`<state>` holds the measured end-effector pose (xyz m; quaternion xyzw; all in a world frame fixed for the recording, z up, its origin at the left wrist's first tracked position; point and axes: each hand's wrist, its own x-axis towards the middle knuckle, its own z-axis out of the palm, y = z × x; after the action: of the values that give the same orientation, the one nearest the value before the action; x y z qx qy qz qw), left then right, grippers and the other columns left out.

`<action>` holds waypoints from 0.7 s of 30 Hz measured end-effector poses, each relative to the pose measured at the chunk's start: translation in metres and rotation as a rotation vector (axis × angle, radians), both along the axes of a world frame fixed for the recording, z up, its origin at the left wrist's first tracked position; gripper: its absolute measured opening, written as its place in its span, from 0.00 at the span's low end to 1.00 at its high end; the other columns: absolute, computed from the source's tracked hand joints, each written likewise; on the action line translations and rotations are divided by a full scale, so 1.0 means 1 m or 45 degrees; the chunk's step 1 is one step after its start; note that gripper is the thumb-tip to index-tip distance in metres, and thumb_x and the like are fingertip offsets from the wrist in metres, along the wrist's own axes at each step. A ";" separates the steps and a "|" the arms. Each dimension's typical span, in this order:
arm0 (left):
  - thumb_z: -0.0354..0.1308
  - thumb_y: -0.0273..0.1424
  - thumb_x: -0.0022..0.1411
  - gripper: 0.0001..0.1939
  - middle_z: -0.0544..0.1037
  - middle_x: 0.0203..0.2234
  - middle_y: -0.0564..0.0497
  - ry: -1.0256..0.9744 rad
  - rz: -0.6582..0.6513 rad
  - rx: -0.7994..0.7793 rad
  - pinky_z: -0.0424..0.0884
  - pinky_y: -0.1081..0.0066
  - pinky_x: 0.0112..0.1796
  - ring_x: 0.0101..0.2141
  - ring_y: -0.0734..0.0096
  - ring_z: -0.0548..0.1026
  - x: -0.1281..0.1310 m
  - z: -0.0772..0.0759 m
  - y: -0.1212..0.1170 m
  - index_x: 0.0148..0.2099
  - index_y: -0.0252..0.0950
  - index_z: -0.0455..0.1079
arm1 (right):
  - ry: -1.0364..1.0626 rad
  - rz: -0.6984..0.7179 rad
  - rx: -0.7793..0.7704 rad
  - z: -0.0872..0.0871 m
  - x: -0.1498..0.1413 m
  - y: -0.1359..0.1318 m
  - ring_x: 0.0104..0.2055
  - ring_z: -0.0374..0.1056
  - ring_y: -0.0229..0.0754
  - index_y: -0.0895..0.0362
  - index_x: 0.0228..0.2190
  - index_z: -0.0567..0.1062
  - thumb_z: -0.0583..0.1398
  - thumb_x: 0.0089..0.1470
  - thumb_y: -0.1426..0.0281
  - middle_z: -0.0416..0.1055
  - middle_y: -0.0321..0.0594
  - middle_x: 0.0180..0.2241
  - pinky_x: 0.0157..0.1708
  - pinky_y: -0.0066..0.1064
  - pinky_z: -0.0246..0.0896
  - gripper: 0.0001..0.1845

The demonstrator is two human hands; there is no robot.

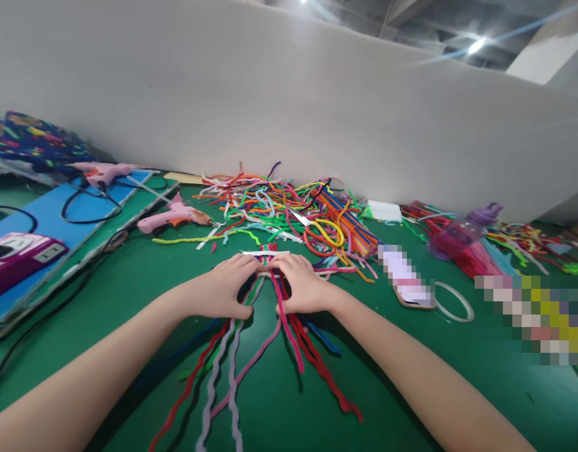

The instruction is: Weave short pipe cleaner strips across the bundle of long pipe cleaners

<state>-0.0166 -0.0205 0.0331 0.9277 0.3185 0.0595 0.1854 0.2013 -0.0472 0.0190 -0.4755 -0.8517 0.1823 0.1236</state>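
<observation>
My left hand [225, 285] and my right hand [300, 284] meet at the middle of the green table [128, 295], fingers curled and pinched on a bundle of pipe cleaners [270, 326]. The bundle's red, pink, lilac and blue strands fan out toward me between my forearms. A white strip [265, 253] lies across the bundle's far end, just past my fingertips.
A big heap of loose coloured pipe cleaners [293, 210] with scissors [300, 218] lies beyond my hands. Two pink glue guns [176, 216] [103, 172], a blue board [48, 216] and a power strip [20, 254] sit left. A purple bottle [460, 232] and tape ring [453, 301] sit right.
</observation>
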 end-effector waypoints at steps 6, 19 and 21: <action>0.53 0.45 0.59 0.20 0.71 0.43 0.46 -0.062 0.122 0.111 0.64 0.58 0.48 0.46 0.57 0.67 0.008 -0.010 0.001 0.48 0.38 0.66 | -0.010 0.011 -0.005 0.003 0.000 -0.002 0.62 0.50 0.53 0.56 0.55 0.62 0.69 0.37 0.61 0.57 0.48 0.58 0.61 0.53 0.40 0.43; 0.54 0.51 0.56 0.24 0.72 0.41 0.45 -0.063 0.181 0.324 0.65 0.58 0.45 0.43 0.56 0.67 0.019 -0.015 -0.007 0.46 0.37 0.66 | -0.069 0.053 -0.089 0.011 -0.004 -0.013 0.67 0.40 0.58 0.57 0.61 0.55 0.67 0.37 0.52 0.49 0.53 0.63 0.62 0.63 0.21 0.53; 0.55 0.51 0.55 0.26 0.72 0.41 0.45 -0.069 0.174 0.323 0.65 0.57 0.45 0.44 0.56 0.67 0.018 -0.015 -0.007 0.46 0.37 0.66 | -0.094 0.071 -0.090 0.011 -0.005 -0.015 0.67 0.36 0.59 0.60 0.62 0.51 0.67 0.36 0.48 0.46 0.56 0.64 0.62 0.63 0.20 0.59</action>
<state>0.0017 -0.0280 0.0181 0.9179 0.3657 0.1369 0.0709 0.1962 -0.0625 0.0301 -0.4622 -0.8616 0.1978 0.0702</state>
